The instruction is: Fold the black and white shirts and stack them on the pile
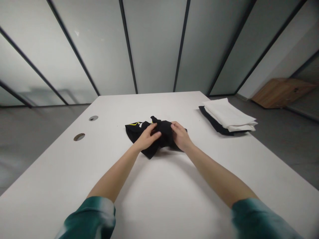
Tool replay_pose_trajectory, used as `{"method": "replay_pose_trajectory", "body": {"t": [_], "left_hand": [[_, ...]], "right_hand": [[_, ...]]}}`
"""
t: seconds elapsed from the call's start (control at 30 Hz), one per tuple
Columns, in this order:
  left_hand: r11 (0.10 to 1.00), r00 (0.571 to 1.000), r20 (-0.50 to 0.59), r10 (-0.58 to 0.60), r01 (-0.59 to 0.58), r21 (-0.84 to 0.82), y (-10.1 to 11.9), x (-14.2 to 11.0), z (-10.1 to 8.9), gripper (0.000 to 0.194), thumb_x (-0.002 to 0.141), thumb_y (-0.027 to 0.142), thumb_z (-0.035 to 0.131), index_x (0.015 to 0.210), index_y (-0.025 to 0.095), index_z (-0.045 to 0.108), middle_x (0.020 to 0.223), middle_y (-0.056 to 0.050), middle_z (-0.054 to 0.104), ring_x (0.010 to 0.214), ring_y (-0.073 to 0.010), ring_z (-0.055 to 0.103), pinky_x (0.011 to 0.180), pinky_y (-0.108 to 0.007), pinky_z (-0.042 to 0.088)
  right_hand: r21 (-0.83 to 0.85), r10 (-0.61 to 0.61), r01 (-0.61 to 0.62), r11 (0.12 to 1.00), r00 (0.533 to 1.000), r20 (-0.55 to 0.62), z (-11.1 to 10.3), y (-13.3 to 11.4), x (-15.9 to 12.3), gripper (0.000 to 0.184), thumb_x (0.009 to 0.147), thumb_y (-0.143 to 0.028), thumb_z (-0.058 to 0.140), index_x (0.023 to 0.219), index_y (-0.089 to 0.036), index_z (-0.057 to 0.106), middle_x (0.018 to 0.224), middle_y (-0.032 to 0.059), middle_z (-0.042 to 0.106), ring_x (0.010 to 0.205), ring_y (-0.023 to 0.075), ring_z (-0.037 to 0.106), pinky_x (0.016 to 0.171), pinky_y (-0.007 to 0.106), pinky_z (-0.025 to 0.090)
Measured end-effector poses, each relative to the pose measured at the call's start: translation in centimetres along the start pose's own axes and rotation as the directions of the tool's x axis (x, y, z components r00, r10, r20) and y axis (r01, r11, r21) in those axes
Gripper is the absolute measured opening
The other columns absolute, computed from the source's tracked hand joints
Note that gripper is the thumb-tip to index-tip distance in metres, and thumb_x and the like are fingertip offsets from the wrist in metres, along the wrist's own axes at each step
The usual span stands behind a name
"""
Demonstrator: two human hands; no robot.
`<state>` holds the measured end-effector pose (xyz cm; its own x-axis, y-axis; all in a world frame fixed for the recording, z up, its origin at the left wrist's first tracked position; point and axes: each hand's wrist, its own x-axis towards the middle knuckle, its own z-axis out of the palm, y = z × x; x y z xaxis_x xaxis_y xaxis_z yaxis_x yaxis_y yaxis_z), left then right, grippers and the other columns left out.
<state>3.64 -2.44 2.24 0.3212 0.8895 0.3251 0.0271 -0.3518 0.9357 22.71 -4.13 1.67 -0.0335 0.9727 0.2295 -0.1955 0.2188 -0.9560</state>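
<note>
A crumpled black cloth garment (165, 132) with a yellow and white print at its left end lies bunched in the middle of the white table (159, 192). My left hand (148, 136) grips it from the left, thumb and fingers closing on a fold. On the other side my right hand (179, 135) holds the bunched fabric, its fingertips curled on the top edge. Part of the cloth sticks up between the hands, and a corner hangs toward me below the left hand. What kind of garment it is cannot be made out.
At the table's right edge lies a stack of folded cloth, white pieces (228, 113) on top of a black one (214, 123). Two round holes (79, 137) pierce the tabletop on the left. Frosted glass panels (154, 46) stand behind; a wooden cabinet (281, 93) is at far right.
</note>
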Motion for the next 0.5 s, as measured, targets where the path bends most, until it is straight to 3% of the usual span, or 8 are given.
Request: {"method": "replay_pose_trajectory", "body": {"t": [0.07,0.13,0.2,0.23,0.3,0.37,0.47,0.5], "left_hand": [[0.964,0.998,0.054,0.040,-0.053,0.260,-0.7,-0.4,0.3,0.049,0.066,0.031,0.081,0.112,0.020,0.067,0.120,-0.011,0.068,0.119,-0.0320,0.057,0.108,-0.048,0.041],[0.918,1.000,0.015,0.004,-0.010,0.397,-1.7,-0.4,-0.1,0.036,0.070,0.025,0.072,0.105,0.019,0.068,0.113,-0.011,0.070,0.113,-0.0317,0.061,0.105,-0.048,0.043],[0.910,0.985,-0.158,-0.063,0.122,0.396,-2.5,0.2,-1.0,0.022,0.075,0.024,0.062,0.095,0.020,0.069,0.103,-0.010,0.072,0.107,-0.0314,0.063,0.101,-0.047,0.047],[0.920,0.954,-0.284,-0.093,0.191,0.341,-2.5,0.6,-1.6,0.019,0.076,0.026,0.059,0.092,0.020,0.068,0.099,-0.010,0.073,0.106,-0.0315,0.064,0.100,-0.046,0.048],[0.956,0.825,-0.551,-0.129,0.252,0.153,-1.5,1.5,-3.5,0.021,0.077,0.033,0.055,0.089,0.020,0.066,0.094,-0.008,0.072,0.106,-0.0313,0.064,0.096,-0.044,0.051],[0.990,0.679,-0.724,-0.117,0.139,-0.029,1.1,2.1,-6.0,0.029,0.079,0.039,0.048,0.093,0.019,0.063,0.092,-0.007,0.071,0.104,-0.0285,0.065,0.091,-0.040,0.055],[0.983,0.504,-0.853,0.137,-0.177,0.053,6.9,0.7,-11.1,0.044,0.083,0.042,0.031,0.107,0.017,0.058,0.104,-0.006,0.067,0.109,-0.0213,0.064,0.099,-0.038,0.052],[0.957,0.492,-0.833,0.254,-0.249,0.145,8.9,-0.3,-13.0,0.050,0.086,0.043,0.022,0.111,0.017,0.056,0.110,-0.006,0.066,0.114,-0.0214,0.062,0.102,-0.039,0.050]], "right_hand": [[-0.023,0.025,-0.023,0.999,0.996,0.088,0.4,0.2,-0.3,0.029,0.081,-0.053,0.063,0.084,-0.025,0.061,0.077,-0.0010,0.066,0.075,0.0190,0.061,0.074,0.033,0.051],[-0.103,0.000,0.013,0.995,0.992,0.130,0.1,0.4,-0.3,0.029,0.081,-0.052,0.063,0.085,-0.024,0.064,0.083,0.0014,0.070,0.083,0.0207,0.064,0.081,0.036,0.051],[-0.184,-0.065,0.075,0.980,0.996,0.059,-1.1,0.9,0.1,0.027,0.083,-0.050,0.060,0.085,-0.023,0.065,0.086,0.0035,0.072,0.089,0.0222,0.066,0.086,0.038,0.050],[-0.234,-0.108,0.100,0.967,0.994,-0.025,-2.0,1.2,0.4,0.027,0.084,-0.049,0.057,0.083,-0.023,0.064,0.084,0.0040,0.073,0.088,0.0223,0.066,0.086,0.039,0.050],[-0.349,-0.183,0.096,0.932,0.957,-0.227,-4.3,2.1,1.2,0.025,0.083,-0.046,0.054,0.077,-0.022,0.062,0.073,0.0034,0.070,0.079,0.0213,0.065,0.082,0.037,0.049],[-0.412,-0.195,0.008,0.911,0.889,-0.415,-6.8,3.1,2.0,0.022,0.079,-0.042,0.053,0.073,-0.022,0.060,0.062,0.0014,0.065,0.068,0.0195,0.060,0.073,0.035,0.048],[-0.355,-0.151,-0.092,0.930,0.788,-0.597,-9.0,4.2,2.8,0.021,0.076,-0.039,0.049,0.071,-0.021,0.059,0.054,-0.0013,0.059,0.059,0.0173,0.054,0.065,0.031,0.043],[-0.351,-0.147,-0.095,0.931,0.784,-0.603,-9.1,4.5,2.9,0.021,0.076,-0.039,0.049,0.071,-0.021,0.059,0.054,-0.0017,0.058,0.058,0.0170,0.053,0.063,0.031,0.042]]}}
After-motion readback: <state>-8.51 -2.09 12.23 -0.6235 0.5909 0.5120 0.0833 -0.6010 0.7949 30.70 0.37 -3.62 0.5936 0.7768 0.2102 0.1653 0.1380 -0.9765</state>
